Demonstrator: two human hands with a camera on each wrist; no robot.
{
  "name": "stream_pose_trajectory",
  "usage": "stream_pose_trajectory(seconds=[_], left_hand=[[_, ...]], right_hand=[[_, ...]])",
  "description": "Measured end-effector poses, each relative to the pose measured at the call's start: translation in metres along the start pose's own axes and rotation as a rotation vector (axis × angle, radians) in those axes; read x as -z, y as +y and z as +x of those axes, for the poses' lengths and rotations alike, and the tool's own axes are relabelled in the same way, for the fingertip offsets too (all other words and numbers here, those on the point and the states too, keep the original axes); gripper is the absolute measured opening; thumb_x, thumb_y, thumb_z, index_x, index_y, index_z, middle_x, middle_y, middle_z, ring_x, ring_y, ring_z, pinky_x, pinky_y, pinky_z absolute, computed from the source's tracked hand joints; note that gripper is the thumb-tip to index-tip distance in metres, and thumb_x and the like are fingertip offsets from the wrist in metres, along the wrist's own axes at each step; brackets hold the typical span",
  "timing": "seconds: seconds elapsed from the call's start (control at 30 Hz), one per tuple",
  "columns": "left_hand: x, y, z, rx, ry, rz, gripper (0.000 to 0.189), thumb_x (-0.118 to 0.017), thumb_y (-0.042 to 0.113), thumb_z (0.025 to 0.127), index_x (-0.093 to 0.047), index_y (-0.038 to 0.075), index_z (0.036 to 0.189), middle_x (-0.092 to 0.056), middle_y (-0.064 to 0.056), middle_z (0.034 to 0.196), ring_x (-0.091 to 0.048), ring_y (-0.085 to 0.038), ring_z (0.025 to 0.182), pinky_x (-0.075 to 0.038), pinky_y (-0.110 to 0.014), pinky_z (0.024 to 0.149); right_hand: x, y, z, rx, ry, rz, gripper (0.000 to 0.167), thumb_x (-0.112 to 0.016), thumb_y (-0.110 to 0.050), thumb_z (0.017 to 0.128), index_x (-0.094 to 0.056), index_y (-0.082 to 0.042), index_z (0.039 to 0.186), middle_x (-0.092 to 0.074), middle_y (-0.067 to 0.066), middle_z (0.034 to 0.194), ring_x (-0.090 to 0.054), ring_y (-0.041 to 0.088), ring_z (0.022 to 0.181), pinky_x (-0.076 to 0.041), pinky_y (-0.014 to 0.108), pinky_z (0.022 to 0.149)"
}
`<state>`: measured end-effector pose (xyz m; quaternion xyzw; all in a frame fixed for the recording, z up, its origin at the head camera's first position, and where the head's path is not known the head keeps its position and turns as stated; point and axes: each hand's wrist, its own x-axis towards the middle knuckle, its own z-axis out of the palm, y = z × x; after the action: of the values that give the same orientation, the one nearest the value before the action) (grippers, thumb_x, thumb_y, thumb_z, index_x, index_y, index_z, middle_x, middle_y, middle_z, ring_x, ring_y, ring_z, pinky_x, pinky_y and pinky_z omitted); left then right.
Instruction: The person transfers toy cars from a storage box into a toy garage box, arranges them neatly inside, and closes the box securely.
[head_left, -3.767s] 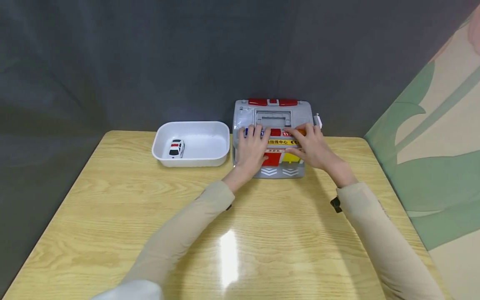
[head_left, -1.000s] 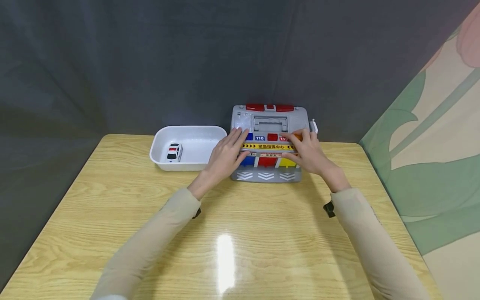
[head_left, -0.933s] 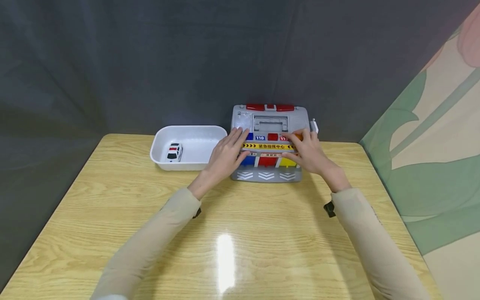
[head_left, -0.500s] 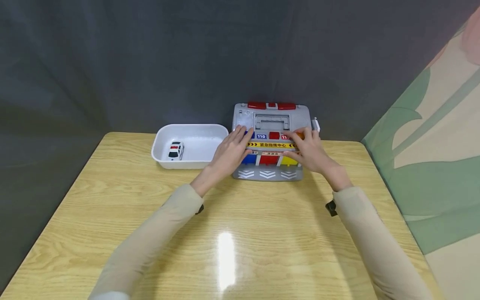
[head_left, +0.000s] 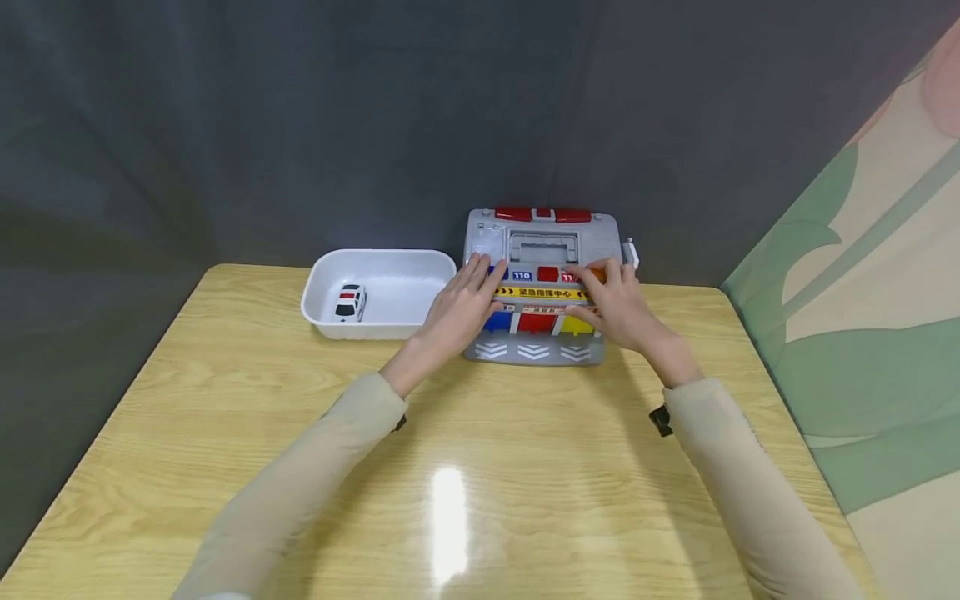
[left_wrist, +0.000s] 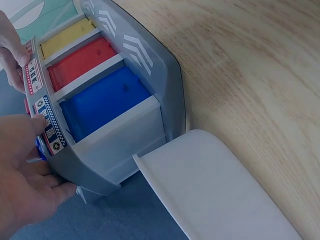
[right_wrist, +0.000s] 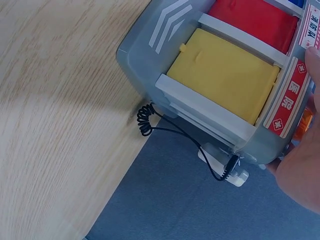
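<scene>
A grey toy garage (head_left: 487, 237) with blue (left_wrist: 107, 102), red (left_wrist: 82, 62) and yellow (right_wrist: 225, 75) doors stands at the back of the table. All three doors look closed. My left hand (head_left: 453, 312) grips the left end of its roof ledge, thumb on the front label and fingers over the top. At the right end my right hand (head_left: 626, 310) holds the same ledge, thumb in front and fingers above, beside an orange button (right_wrist: 302, 122). Part of the roof front is hidden under both hands.
A white tray (head_left: 412, 287) stands just left of the garage, with a small white toy car (head_left: 350, 302) in it. A white handset (right_wrist: 225, 167) on a coiled black cord (right_wrist: 145, 120) hangs at the garage's right side. Dark cloth (head_left: 337, 125) rises behind.
Since the oldest frame my left hand has slid left to the garage's left end, uncovering the blue door and the 110 label. My right hand stays in place. Over the last second little differs.
</scene>
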<state>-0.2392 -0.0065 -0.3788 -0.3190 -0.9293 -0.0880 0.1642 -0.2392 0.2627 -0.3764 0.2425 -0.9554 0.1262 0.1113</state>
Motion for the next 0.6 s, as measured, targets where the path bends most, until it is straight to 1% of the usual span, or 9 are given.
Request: stream_pose_trajectory(seconds=[0.13,0.27,0.37,0.5,0.6], left_hand=[[0.002,0.001,0.004,0.004,-0.005,-0.014,0.057,-0.052,0.029,0.101,-0.035,0.002,0.148,-0.035,-0.024,0.148,-0.028,-0.036,0.139,-0.021,-0.039,0.114],[0.004,0.003,0.007,0.002,-0.021,-0.031,0.057,-0.052,0.029,0.100,-0.036,0.003,0.148,-0.036,-0.024,0.148,-0.029,-0.036,0.139,-0.022,-0.038,0.114],[0.007,0.005,0.008,0.010,-0.037,-0.026,0.057,-0.054,0.029,0.099,-0.037,0.003,0.147,-0.038,-0.023,0.147,-0.032,-0.035,0.138,-0.026,-0.038,0.112],[0.014,0.008,0.010,0.025,-0.064,0.005,0.057,-0.056,0.030,0.098,-0.040,0.004,0.146,-0.042,-0.021,0.145,-0.037,-0.035,0.135,-0.034,-0.040,0.108],[0.017,0.013,0.012,0.050,-0.096,0.029,0.057,-0.056,0.031,0.098,-0.040,0.004,0.146,-0.042,-0.021,0.145,-0.037,-0.036,0.135,-0.037,-0.041,0.106]], right_hand=[[0.004,0.002,0.000,0.002,-0.005,-0.005,0.061,-0.066,-0.035,0.091,-0.043,-0.009,0.142,-0.033,0.028,0.127,-0.031,0.044,0.104,-0.030,0.050,0.081],[0.007,0.002,-0.002,-0.019,-0.026,0.003,0.062,-0.066,-0.035,0.091,-0.042,-0.009,0.142,-0.031,0.028,0.129,-0.029,0.044,0.105,-0.030,0.051,0.082],[0.008,0.001,-0.003,-0.020,-0.031,0.009,0.062,-0.065,-0.035,0.092,-0.042,-0.009,0.143,-0.031,0.029,0.129,-0.029,0.044,0.106,-0.031,0.051,0.083],[0.008,0.001,-0.004,-0.014,-0.018,0.013,0.061,-0.066,-0.034,0.091,-0.043,-0.009,0.142,-0.032,0.029,0.128,-0.029,0.045,0.106,-0.031,0.052,0.083],[0.008,0.002,-0.005,-0.009,-0.012,0.016,0.061,-0.067,-0.034,0.091,-0.043,-0.008,0.142,-0.032,0.029,0.127,-0.029,0.045,0.107,-0.031,0.052,0.082]])
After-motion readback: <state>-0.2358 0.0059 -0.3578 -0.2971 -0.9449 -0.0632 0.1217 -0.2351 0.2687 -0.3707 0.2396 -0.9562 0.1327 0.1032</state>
